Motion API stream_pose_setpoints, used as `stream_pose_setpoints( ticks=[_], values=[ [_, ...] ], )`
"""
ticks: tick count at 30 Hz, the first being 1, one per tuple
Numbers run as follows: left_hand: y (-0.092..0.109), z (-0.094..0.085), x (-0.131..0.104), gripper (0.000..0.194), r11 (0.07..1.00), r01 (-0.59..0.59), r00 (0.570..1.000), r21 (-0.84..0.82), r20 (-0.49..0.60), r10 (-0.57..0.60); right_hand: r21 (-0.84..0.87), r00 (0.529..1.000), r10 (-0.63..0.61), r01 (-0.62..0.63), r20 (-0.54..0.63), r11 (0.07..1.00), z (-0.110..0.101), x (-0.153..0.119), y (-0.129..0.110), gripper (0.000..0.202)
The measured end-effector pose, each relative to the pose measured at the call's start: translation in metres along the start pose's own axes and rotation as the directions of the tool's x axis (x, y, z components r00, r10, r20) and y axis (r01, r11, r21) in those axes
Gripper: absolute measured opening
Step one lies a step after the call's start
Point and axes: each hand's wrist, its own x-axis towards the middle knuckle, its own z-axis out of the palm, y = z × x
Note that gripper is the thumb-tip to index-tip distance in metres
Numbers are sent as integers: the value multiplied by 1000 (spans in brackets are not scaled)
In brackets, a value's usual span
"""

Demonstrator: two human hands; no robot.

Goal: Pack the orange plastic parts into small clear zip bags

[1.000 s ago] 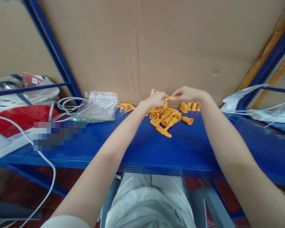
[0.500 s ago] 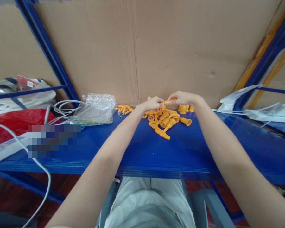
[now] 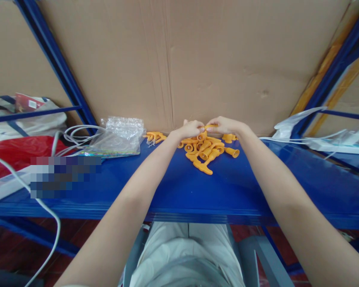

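Over the far part of a blue table (image 3: 179,199), close to a cardboard wall (image 3: 107,52), the person's two hands meet at one small orange piece (image 3: 211,126). The left hand (image 3: 194,128) has its fingers bent closed at the piece's left end; the right hand (image 3: 225,125) pinches the other end between thumb and fingers, so that the piece lies roughly level between them. Its exact shape is largely covered by the fingers. An orange cup-shaped part (image 3: 201,136) sits just under the left fingertips; whether it is held or rests on the heap cannot be told.

Below the hands lies a loose heap of orange parts (image 3: 207,153), several with open, cup-like ends. One T-shaped part (image 3: 203,168) lies nearest the person, and one cup-ended part (image 3: 232,152) points out at the heap's right side. More orange parts (image 3: 228,138) stand behind, near the right wrist. To the left, apart from the heap, is a small group of orange handles (image 3: 155,136) with metal spirals (image 3: 151,143).

Farther left come a clear plastic bag (image 3: 119,139), looped white cables (image 3: 77,137), a red bag (image 3: 24,153) and a pale cloth bag (image 3: 42,121), with a pixelated patch in front. Off to the right are white plastic wrapping (image 3: 290,124) and thin cords (image 3: 284,139), near a blue post (image 3: 332,77). Nearest the camera show the person's light trousers (image 3: 188,255) and a grey chair (image 3: 257,247).
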Motion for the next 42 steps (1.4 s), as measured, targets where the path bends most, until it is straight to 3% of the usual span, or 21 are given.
stream_pose_setpoints(
  ticks=[6,11,14,19,22,27,34,42],
  values=[
    [-19,-5,4,11,921,57,994,-384,109,-16,-77,1000,-19,21,20,997,-2,1,-13,36],
    [-33,-8,2,15,670,196,965,-716,262,-3,-244,999,-11,0,-41,970,-3,2,-28,35],
    [-36,-11,-2,24,522,268,938,-810,343,49,-296,997,-47,25,-66,955,-4,0,-35,35],
    [-41,-12,-4,14,445,353,895,-823,435,93,-316,991,-116,91,-63,944,-4,-1,-37,27],
    [-44,-13,-5,10,401,360,897,-842,431,100,-335,984,-164,130,-75,933,-3,0,-36,23],
    [-42,-18,-9,19,332,400,893,-854,445,69,-340,957,-239,172,-166,925,-3,2,-37,24],
    [-37,-17,-7,21,315,472,858,-823,511,48,-270,969,-188,140,-162,953,-1,4,-31,25],
    [-35,-17,-6,27,317,464,864,-827,501,43,-299,953,-210,140,-218,944,3,6,-29,27]
  ],
)
